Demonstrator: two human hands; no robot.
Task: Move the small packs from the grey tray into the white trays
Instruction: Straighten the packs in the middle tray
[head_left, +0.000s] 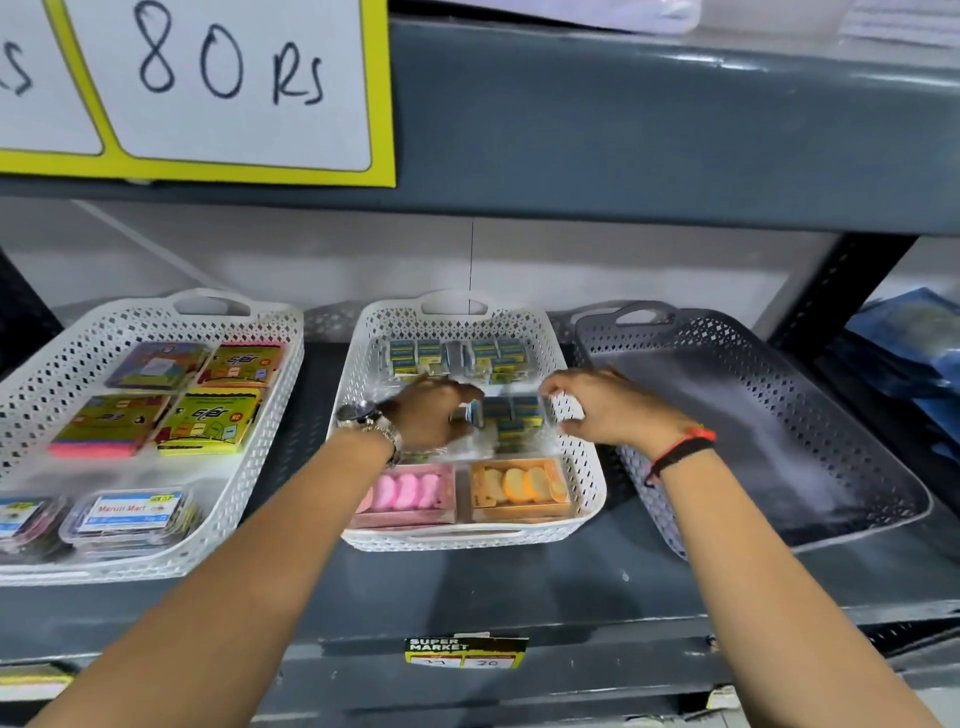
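**Both hands on a clear pack in the middle white tray**

Head view. Three perforated plastic trays in a row on a dark grey metal shelf (519, 587): left white lattice tray (47, 395), middle white lattice tray (584, 467), grey lattice tray (779, 374) at the right end, tilted, near rim raised off the shelf.

Left hand (431, 413), wristwatch on wrist, and right hand (597, 408), red and black bands on wrist, both inside the middle white tray, apart, fingers closed on opposite ends of one clear plastic pack of small blue-and-yellow boxes (511, 418). Pack at tray centre; resting or lifted: cannot tell.

Along the far wall of the same tray: two similar clear packs (454, 356). Along the near wall: pink box of pink pieces (408, 493) beside orange box of round pieces (519, 488).

Left white tray: flat yellow-green card packs (208, 421) towards the far end, clear labelled packs (130, 512) at the near edge.

Grey tray floor bare and dusty.

Shelf front edge: yellow-and-black price label (465, 652). Above: handwritten sign "80 Rs" (228, 78).
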